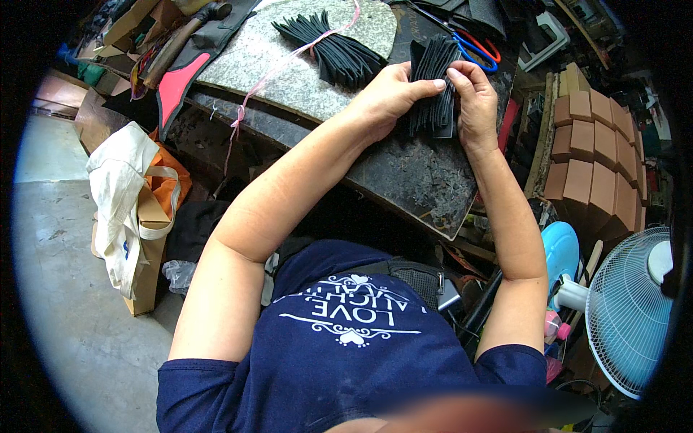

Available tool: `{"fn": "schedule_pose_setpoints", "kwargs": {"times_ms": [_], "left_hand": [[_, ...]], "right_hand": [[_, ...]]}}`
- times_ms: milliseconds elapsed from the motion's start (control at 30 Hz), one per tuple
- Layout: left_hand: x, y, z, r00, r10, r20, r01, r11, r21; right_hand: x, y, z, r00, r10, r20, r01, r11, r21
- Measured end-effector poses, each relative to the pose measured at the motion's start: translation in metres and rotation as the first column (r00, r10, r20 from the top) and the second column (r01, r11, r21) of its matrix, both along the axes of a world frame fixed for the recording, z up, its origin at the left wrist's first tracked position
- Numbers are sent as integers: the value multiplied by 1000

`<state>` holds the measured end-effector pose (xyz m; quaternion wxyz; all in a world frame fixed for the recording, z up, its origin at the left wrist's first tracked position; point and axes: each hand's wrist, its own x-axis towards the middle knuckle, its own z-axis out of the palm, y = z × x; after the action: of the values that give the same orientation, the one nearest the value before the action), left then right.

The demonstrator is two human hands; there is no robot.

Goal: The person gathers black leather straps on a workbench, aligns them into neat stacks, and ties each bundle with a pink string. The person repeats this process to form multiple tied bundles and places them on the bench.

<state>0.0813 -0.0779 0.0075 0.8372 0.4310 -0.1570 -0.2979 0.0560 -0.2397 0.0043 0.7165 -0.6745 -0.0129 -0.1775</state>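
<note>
My left hand (390, 97) grips a bundle of thin black strips (432, 76) from its left side, the thumb lying across the front. On the bundle's right edge my right hand (476, 105) has its thumb and fingers closed on the outer strips. Both hands are above the dark worktable (426, 177). A second fanned bundle of black strips (332, 50) lies to the left on a speckled grey board (238, 68), and a pink string (278, 68) runs across it. Just beyond my right hand lie scissors (473, 49) with blue and red handles.
Stacked brown boxes (592, 137) stand at the right, above a white fan (632, 310) with a blue base. A white cloth bag (123, 180) hangs by a carton at the left. A pink-and-black piece (180, 86) overhangs the table's left side.
</note>
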Motion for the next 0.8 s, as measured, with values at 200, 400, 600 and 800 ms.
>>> {"fn": "schedule_pose_setpoints", "kwargs": {"times_ms": [200, 400, 600, 800], "left_hand": [[0, 1, -1, 1000, -8, 14, 8, 1000, -4], [1, -1, -3, 1000, -4, 17, 4, 1000, 12], [0, -1, -3, 1000, -18, 12, 17, 1000, 17], [0, 0, -2, 998, -28, 50, 27, 999, 23]], "right_hand": [[2, 1, -2, 1000, 13, 24, -13, 1000, 2], [3, -2, -5, 995, -16, 97, 17, 1000, -14], [1, 0, -2, 997, 3, 83, 1, 999, -46], [2, 1, -1, 999, -10, 39, 11, 1000, -8]]}}
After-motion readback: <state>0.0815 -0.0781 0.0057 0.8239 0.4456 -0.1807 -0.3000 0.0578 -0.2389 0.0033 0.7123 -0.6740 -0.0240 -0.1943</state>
